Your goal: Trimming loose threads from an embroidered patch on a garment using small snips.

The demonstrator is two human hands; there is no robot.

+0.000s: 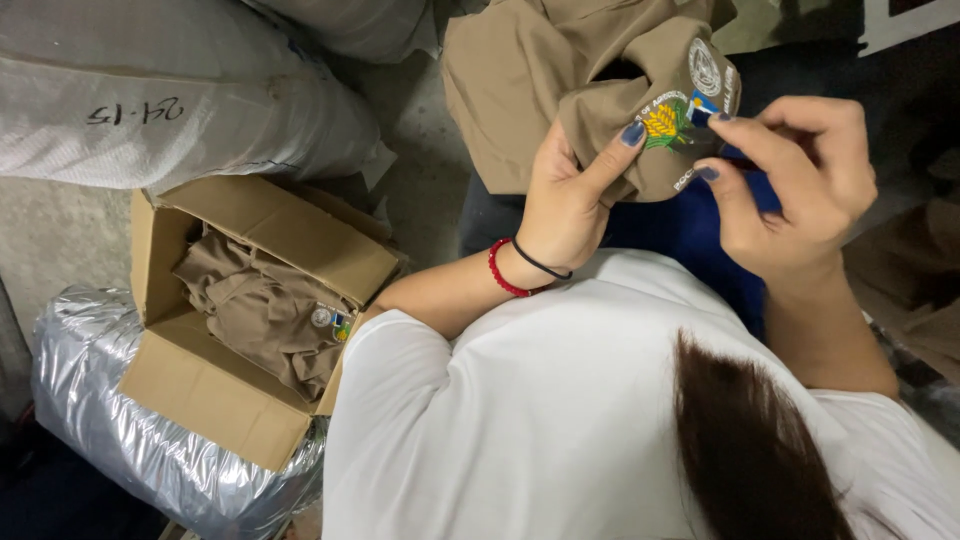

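1. The left hand (565,195) grips a fold of a tan garment (560,70), with the thumb pressed on the cloth just beside an embroidered patch (670,122) and the other fingers curled under the fabric.
2. The right hand (800,185) is partly closed, its forefinger and thumb pinching at the edge of the same patch area; what lies between the fingertips is too small to tell.
3. The garment is held up in front of the person, above the lap, with blue cloth (680,230) showing beneath it.
4. The left wrist wears a red bead bracelet (500,275) and a thin black band (540,263).
5. To the left, well apart from the hands, an open cardboard box (225,395) holds more crumpled tan clothes (255,305).
6. The box rests on a silvery plastic-wrapped bundle (90,370), with a white woven sack (150,100) above it.
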